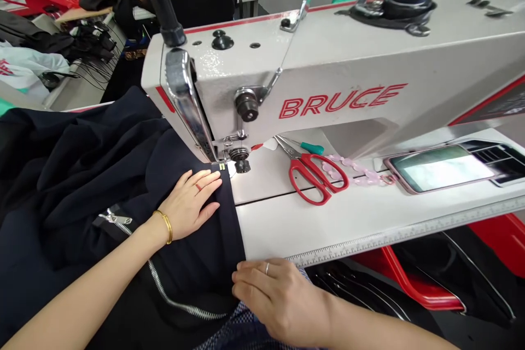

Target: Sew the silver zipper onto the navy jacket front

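Note:
Dark navy fabric with a metal zipper spreads over the left of the sewing table, its straight folded edge running up to the needle area of a white sewing machine. My left hand lies flat on the cloth just in front of the presser foot, fingers stretched out. At the table's front edge my right hand grips the near end of the folded fabric edge, fingers closed over it. A zipper pull rests left of my left wrist.
Red-handled scissors lie under the machine arm, beside a teal-handled tool. To the right are a phone and its pink bead strap. A ruler strip lines the front edge. Below sits a red bin with dark pieces.

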